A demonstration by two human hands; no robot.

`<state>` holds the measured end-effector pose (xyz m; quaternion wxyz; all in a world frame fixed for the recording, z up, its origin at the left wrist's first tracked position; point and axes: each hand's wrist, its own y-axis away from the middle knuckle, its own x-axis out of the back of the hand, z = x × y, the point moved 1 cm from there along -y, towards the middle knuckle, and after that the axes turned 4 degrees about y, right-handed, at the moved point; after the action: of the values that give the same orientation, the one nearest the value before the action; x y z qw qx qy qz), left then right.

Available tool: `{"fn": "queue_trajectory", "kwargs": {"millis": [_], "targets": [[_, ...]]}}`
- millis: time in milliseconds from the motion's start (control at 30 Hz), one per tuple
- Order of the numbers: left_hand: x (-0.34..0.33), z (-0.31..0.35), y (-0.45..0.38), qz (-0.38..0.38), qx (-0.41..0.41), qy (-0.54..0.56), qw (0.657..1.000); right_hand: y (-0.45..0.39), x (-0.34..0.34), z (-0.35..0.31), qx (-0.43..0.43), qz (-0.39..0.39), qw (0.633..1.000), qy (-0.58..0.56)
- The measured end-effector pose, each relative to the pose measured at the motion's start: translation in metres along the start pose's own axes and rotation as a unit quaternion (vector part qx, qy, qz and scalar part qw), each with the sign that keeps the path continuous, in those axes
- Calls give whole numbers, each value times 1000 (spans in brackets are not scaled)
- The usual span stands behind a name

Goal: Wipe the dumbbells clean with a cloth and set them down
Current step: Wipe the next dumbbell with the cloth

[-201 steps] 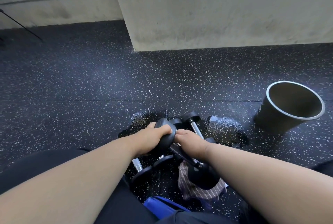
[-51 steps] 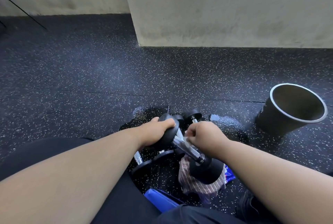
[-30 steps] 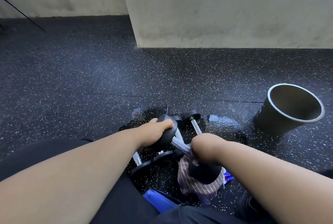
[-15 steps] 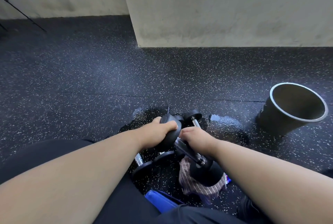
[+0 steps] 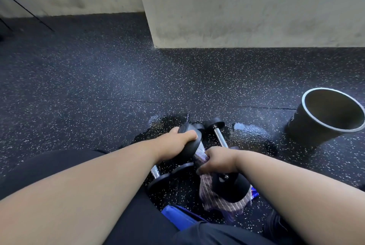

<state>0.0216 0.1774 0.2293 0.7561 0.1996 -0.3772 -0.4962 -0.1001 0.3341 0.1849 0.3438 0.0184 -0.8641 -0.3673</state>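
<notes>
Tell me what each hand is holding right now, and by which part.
Left hand grips the dumbbell by its far head. Right hand wraps the striped cloth around the dumbbell's handle.

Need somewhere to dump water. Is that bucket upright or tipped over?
Upright: the bucket stands on the floor, its round mouth facing up.
</notes>
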Motion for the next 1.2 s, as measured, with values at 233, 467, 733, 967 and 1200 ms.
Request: {"fn": "queue_trajectory", "kwargs": {"millis": [233, 467, 733, 967, 1200], "targets": [[0, 1, 4, -2, -2, -2, 1000, -4, -9, -3, -27, 101, 981, 163], [1, 1, 6, -4, -4, 0, 1000, -4, -14, 5, -66, 89, 960, 258], [3, 0, 6, -12, -3, 3, 1000, 3, -16, 10, -56, 69, 935, 343], [4, -3, 3, -13, 4, -3, 1000, 8, -15, 11, -51, 50, 929, 363], [4, -3, 1, -17, 3, 6, 1000, 10, -7, 14, -60, 36, 965, 254]]}}
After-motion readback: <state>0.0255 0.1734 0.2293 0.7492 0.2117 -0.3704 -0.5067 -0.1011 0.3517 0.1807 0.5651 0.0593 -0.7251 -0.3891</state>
